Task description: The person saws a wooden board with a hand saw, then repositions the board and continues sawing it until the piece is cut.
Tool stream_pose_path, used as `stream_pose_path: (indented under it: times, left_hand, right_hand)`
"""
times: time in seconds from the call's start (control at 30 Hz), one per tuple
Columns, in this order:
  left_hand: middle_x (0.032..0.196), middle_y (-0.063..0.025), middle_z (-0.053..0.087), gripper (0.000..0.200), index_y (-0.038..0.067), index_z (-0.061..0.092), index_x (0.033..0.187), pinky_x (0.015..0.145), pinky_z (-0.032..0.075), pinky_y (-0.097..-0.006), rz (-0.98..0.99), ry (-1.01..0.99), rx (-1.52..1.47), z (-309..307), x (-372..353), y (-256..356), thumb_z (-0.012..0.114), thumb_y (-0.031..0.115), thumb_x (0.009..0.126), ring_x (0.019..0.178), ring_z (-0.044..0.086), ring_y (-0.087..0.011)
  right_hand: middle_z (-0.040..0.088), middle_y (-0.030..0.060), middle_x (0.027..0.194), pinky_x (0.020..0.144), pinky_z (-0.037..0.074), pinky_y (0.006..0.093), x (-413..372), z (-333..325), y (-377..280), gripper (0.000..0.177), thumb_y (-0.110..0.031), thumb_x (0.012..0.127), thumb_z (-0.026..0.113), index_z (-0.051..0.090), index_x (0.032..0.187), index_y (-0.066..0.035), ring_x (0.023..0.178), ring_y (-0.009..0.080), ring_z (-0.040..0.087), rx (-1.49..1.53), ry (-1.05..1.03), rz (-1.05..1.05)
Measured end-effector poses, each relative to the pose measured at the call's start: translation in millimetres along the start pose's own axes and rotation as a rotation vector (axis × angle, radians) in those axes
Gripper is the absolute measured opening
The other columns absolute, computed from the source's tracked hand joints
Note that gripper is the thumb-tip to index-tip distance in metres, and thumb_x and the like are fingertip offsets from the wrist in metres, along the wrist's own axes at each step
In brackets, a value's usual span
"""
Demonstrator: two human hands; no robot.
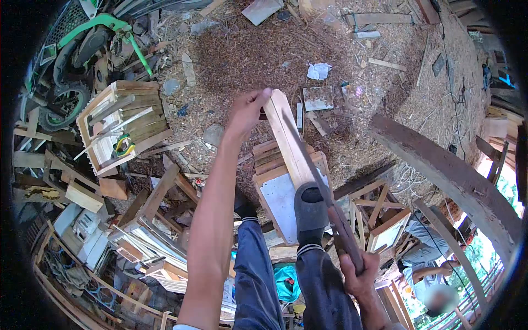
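Plank (290, 144) touches one foot (311, 214) and one left hand (248, 113).

The wooden board (289, 140) is pale tan with darker grain lines, warming to honey at its tip; the long tool (342, 228) is dark brown toward its near end and greyer along its far stretch; the slipper (311, 214) is charcoal; the sock (310, 249) is dark, ringed with white; the trousers (256, 269) are navy; the panel (278, 203) is white with dark specks; the ground (242, 55) is mottled brown; the motorbike frame (102, 21) is bright green; the bag (286, 283) is teal.
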State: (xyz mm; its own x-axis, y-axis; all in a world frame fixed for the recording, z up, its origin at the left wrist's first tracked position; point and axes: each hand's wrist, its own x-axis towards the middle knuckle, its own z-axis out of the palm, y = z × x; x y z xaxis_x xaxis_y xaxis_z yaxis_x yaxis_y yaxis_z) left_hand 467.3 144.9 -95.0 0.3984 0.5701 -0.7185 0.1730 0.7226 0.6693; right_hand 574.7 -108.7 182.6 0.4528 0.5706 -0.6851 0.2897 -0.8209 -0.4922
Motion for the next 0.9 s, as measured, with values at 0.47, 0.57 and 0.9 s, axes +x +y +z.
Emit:
stream_pose_path:
  times: [0.47,0.57,0.9]
  left_hand:
    - [0.097,-0.0023,0.066,0.035,0.007,0.066,0.101,0.085,0.042,-0.0309,-0.094,-0.234,-0.259,-17,9,-16,0.059,0.039,0.089,0.093,0.057,-0.0154]
    - [0.098,-0.0014,0.065,0.037,0.007,0.065,0.103,0.083,0.042,-0.0305,-0.094,-0.24,-0.259,-17,5,-12,0.059,0.04,0.089,0.095,0.056,-0.0149]
    - [0.087,-0.0045,0.067,0.033,0.002,0.067,0.099,0.079,0.046,-0.0301,0.012,-0.23,-0.121,-21,14,-13,0.058,0.033,0.09,0.077,0.06,-0.0123]
  right_hand:
    - [0.051,0.0015,0.048,0.044,0.037,0.0283,-5,7,3,0.04,-0.037,0.083,0.06,0.064,0.073,0.001,0.044,0.011,0.049,0.048,0.022,0.087]
    - [0.05,0.0019,0.049,0.044,0.037,0.0287,-6,5,9,0.04,-0.037,0.082,0.06,0.062,0.07,0.001,0.043,0.0109,0.048,0.065,0.002,0.09]
    - [0.043,0.0064,0.045,0.043,0.037,0.0316,-8,8,9,0.029,-0.026,0.081,0.065,0.059,0.066,-0.002,0.038,0.0172,0.046,-0.008,0.011,0.024]
